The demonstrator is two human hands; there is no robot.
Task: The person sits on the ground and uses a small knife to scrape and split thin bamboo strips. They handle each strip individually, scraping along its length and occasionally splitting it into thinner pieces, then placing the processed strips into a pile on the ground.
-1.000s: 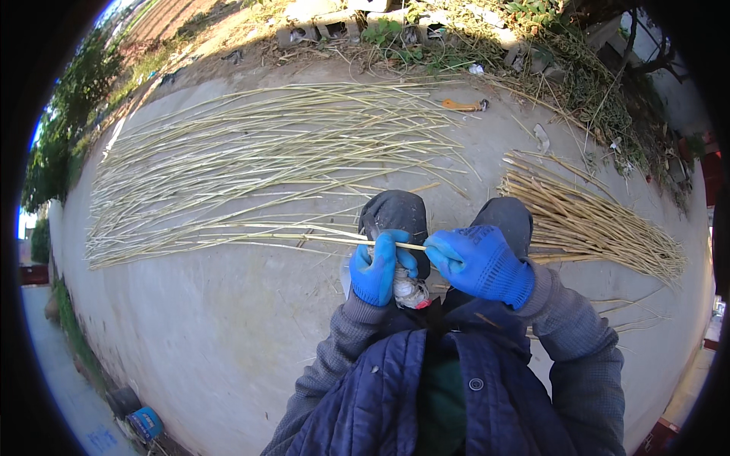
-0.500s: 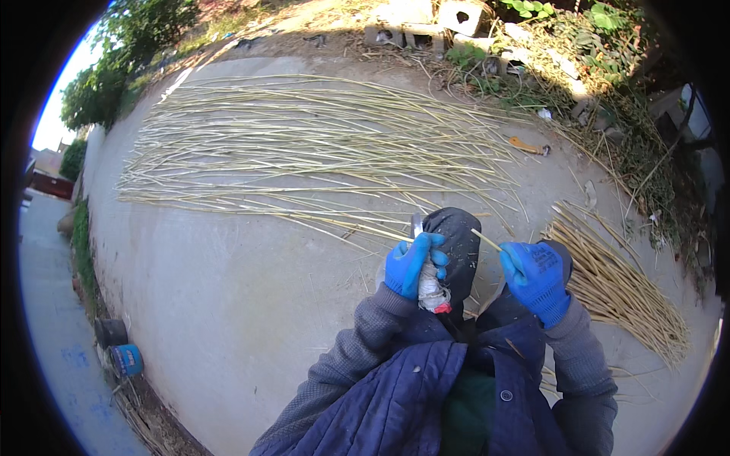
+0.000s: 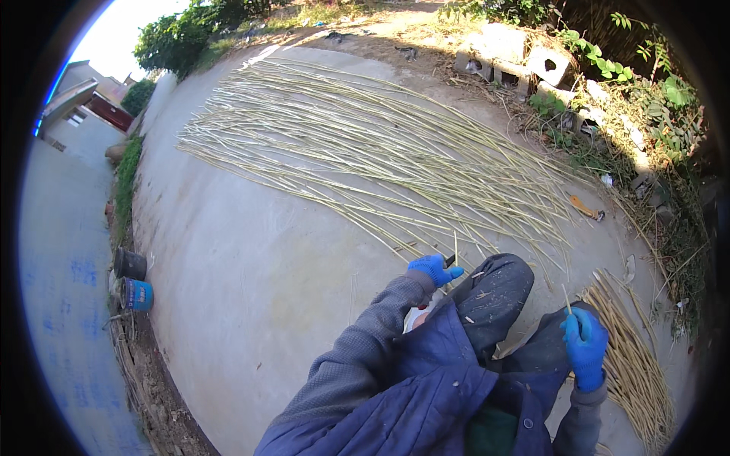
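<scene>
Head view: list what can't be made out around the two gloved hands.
- Left hand: the dark tool in it is too small to identify.
- Right hand: the thin stalk it grips is mostly hidden inside the glove.
- Stalk bundle: its far end fades into the dark fisheye rim.

I spot no labels, signs or screens. Only container-like items: dark round bucket (image 3: 130, 264) at far left edge of concrete slab, and just below it, touching, blue cylindrical can with pale band (image 3: 138, 294). Can's markings too small for me to make out.
</scene>
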